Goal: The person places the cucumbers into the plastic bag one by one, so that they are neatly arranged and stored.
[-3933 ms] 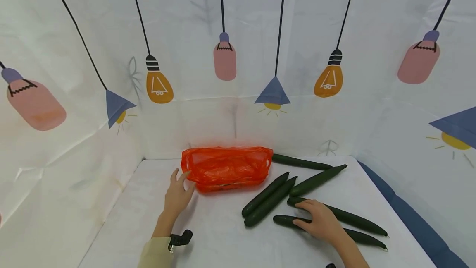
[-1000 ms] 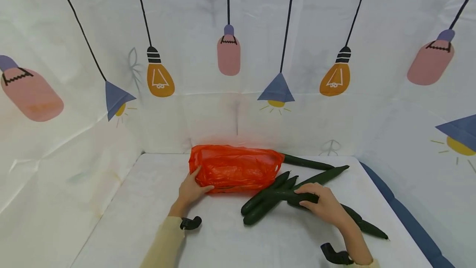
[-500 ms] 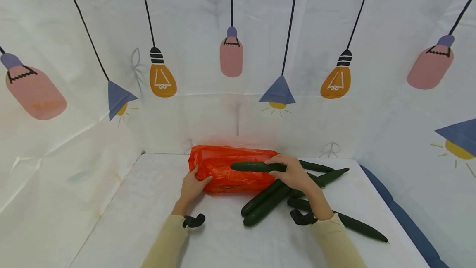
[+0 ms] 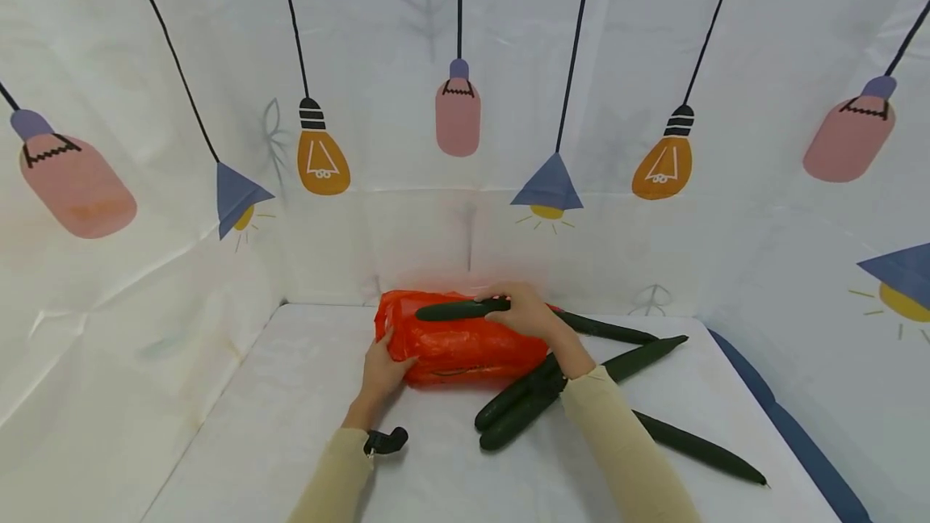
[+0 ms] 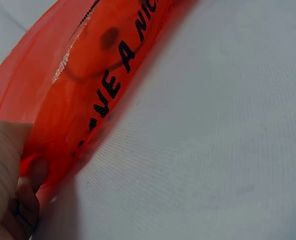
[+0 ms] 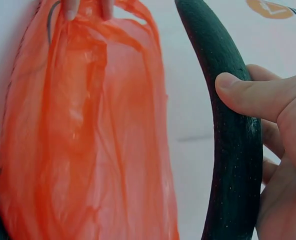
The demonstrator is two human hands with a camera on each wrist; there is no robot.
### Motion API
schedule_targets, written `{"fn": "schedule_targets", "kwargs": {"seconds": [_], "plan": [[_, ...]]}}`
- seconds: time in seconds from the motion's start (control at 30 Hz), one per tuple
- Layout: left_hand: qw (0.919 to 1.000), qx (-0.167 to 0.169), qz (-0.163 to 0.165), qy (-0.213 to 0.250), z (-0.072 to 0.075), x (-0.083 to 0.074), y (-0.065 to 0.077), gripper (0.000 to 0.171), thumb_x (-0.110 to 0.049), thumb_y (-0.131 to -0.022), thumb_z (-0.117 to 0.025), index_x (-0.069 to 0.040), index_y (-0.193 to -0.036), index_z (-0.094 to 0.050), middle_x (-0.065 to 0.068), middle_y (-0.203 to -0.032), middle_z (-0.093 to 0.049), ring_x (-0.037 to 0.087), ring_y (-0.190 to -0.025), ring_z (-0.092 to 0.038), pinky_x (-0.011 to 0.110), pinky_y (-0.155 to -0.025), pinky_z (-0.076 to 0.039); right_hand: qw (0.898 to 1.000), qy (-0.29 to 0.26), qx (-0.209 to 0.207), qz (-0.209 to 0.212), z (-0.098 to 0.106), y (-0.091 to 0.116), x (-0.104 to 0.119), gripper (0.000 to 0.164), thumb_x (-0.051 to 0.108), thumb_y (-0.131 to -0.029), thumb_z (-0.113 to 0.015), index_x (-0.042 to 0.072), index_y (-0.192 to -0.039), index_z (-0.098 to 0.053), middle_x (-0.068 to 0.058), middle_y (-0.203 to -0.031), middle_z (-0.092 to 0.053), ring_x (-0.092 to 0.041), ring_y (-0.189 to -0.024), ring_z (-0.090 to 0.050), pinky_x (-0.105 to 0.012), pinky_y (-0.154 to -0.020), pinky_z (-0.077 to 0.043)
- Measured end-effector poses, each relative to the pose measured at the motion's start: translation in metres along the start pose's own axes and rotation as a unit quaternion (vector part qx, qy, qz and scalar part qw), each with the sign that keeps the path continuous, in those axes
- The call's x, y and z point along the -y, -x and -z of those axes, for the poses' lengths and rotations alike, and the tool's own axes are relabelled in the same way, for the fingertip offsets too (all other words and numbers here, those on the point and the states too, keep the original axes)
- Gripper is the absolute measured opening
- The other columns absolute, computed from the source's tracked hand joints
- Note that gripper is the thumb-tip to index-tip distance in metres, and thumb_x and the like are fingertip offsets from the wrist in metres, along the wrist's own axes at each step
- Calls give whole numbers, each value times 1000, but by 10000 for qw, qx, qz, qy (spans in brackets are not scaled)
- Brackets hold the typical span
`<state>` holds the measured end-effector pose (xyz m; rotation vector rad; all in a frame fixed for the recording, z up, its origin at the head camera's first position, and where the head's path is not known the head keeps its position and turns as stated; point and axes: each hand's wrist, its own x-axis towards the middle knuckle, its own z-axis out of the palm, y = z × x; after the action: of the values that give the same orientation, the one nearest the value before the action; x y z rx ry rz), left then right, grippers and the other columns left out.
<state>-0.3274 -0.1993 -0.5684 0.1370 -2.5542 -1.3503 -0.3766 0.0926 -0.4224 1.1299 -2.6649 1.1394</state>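
Observation:
My right hand (image 4: 528,313) grips a dark green cucumber (image 4: 454,311) above the back of a red plastic bag (image 4: 465,345). In the right wrist view the thumb and fingers wrap around the cucumber (image 6: 238,155), which is apart from the bag (image 6: 133,125). At the bag's left end, my left hand (image 4: 381,368) holds its edge. The left wrist view shows thumb and fingers pinching the red film (image 5: 63,115), which bears black printed letters. Whether anything lies inside the bag is hard to tell.
Right of the bag, two cucumbers (image 4: 508,410) lie side by side. Others lie at the back (image 4: 610,329), at the right (image 4: 647,357) and nearer the front (image 4: 701,446), all on a white-covered table (image 4: 436,466). A white patterned sheet (image 4: 400,240) rises behind.
My right hand has lifted a cucumber from the right front and carried it left and back over the bag. My left hand has come to hold the bag's left end; the bag shifted right.

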Motion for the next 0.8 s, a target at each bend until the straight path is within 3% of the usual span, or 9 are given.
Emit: {"fn": "schedule_targets", "kwargs": {"seconds": [0.27,0.5,0.8], "plan": [[9998,6,-82,165,0,3,3,89,-14,-78,-81,6,-149,-30,28,-139,-46,42,-127,-43,55,-103,-37,9999,-4,122,-29,-24,-32,5,30,9,-85,-74,14,-115,-72,4,-112,-68,-16,-99,-59,-33,-87,-50],[9998,48,-159,108,-11,2,12,95,-13,-77,-82,8,-149,-24,29,-142,-42,44,-130,-40,55,-105,-35,9991,77,311,-277,-47,-36,1,30,8,-86,-73,16,-115,-72,1,-116,-66,-21,-106,-58,-36,-88,-51],[9996,-59,-276,41,-5,3,10,92,-10,-76,-82,11,-147,-27,29,-143,-41,45,-131,-38,56,-106,-32,9986,215,377,-307,-68,-59,-6,29,7,-87,-72,16,-114,-73,-1,-119,-65,-22,-113,-57,-38,-93,-49]]}}
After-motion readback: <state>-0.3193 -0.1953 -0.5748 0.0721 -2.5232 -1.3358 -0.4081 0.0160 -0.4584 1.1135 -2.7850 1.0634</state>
